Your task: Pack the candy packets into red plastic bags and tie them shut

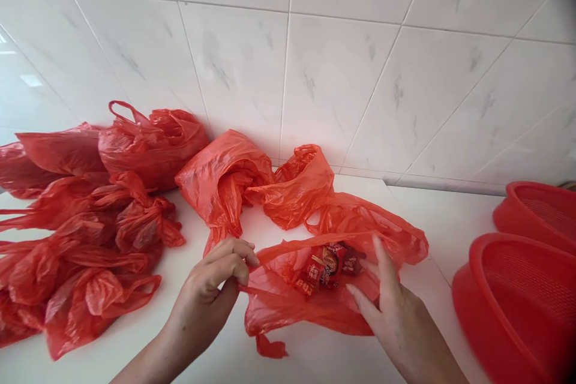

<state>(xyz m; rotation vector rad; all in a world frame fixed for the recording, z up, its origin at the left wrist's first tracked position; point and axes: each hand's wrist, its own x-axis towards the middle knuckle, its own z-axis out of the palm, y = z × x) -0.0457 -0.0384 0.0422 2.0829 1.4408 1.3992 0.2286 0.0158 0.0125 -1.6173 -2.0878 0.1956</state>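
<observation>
A thin red plastic bag (310, 312) lies with its mouth spread on the white surface. Inside it sit several small red snack packets (328, 264) with printed labels. My left hand (216, 288) pinches the left edge of the bag's mouth between thumb and fingers. At the right side of the mouth, my right hand (391, 300) has its thumb and fingers spread apart, with the fingertips at or just inside the bag; nothing is gripped in it.
Several red plastic bags (90, 240) are heaped on the left, some knotted. Crumpled red bags (234, 174) rest along the tiled wall (337, 84). Two red plastic baskets (481, 288) with mesh inside stand at the right on the white table (432, 216).
</observation>
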